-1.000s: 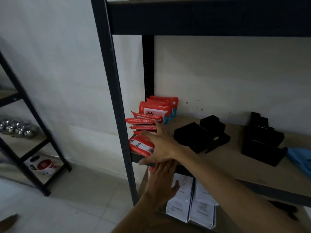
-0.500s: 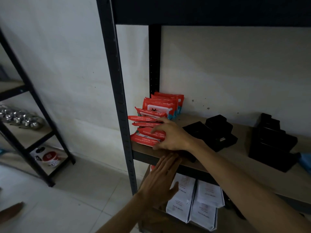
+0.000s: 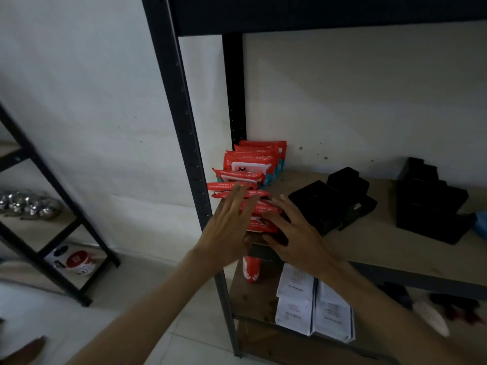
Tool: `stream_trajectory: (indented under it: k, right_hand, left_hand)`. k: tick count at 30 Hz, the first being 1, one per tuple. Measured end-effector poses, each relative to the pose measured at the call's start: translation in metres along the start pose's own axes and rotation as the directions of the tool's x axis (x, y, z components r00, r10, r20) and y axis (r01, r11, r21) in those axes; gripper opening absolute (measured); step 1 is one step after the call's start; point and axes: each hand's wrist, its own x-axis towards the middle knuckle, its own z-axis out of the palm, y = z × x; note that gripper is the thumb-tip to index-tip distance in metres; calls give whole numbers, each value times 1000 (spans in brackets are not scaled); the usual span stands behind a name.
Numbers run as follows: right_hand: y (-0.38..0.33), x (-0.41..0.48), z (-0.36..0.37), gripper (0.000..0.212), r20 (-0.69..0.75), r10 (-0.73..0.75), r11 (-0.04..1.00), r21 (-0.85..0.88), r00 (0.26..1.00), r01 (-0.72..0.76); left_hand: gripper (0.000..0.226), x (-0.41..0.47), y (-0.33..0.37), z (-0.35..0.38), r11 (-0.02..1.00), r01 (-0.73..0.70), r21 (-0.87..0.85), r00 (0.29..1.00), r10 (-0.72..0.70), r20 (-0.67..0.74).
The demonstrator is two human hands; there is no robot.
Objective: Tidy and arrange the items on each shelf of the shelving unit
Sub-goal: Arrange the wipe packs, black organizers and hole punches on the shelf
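Head view: straightening step on the slumped row of flat red plastic wipe packets [image 3: 253,177] at the left end of the wooden shelf [image 3: 369,246]; left hand [image 3: 229,227] and right hand [image 3: 295,233] flank it, straight-fingered, gripping nothing; next move likely needs an inward squeeze.

Wooden shelf board [image 3: 369,246] | red wipe packs [image 3: 253,164]: leaning row at left end, front to back | black boxes [image 3: 332,196]: just right of packs | black stacked trays [image 3: 429,204]: well right of packs | blue item [image 3: 481,225]: farthest from packs, partly seen

print on red packs [image 3: 250,164], white packets [image 3: 295,312], too blurred to read
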Motion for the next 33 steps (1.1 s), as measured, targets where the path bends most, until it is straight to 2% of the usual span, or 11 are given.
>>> stream_trajectory:
  k: [2,5,9,11,13,18,21,24,27,30,33]
  right_hand:
    - [2,-16,6,58,-83,-36,999,-23,996,34]
    - [10,-41,13,52,-122,-72,997,-30,990,69]
    - [20,-57,17,53,-113,-49,997,-70,992,41]
    - [20,-56,20,53,-108,-7,996,-87,994,-2]
    - [19,-54,24,50,-95,-8,984,-176,995,-9]
    - [18,-53,35,54,-43,24,956,-292,999,-36]
    - [18,-53,36,56,-22,39,953,-301,999,-44]
    - [18,-53,33,55,-13,53,955,-292,999,-54]
    - [17,-51,31,55,-26,79,960,-268,996,-84]
    - [17,-51,30,53,-39,74,962,-260,997,-82]
    - [18,-52,32,56,-47,70,966,-244,996,-79]
  left_hand:
    - [113,25,1,-14,989,27,147,977,-57,208]
    - [129,66,-2,-26,916,-42,399,889,-148,433]
    - [145,100,-10,-23,894,-5,449,693,-320,645]
    - [143,99,-13,-15,890,-19,456,651,-336,681]
    - [138,96,-15,-7,880,-57,472,671,-316,671]
    - [103,93,-18,-18,874,-148,463,811,-160,562]
    - [88,105,-26,-23,905,-92,415,832,-158,531]
    - [60,123,-27,-38,938,-4,348,846,-182,501]
    - [43,141,-23,-47,928,31,372,861,-214,462]
    - [53,151,-33,-38,939,86,332,856,-240,458]
    - [99,150,-43,-28,934,48,355,811,-244,531]
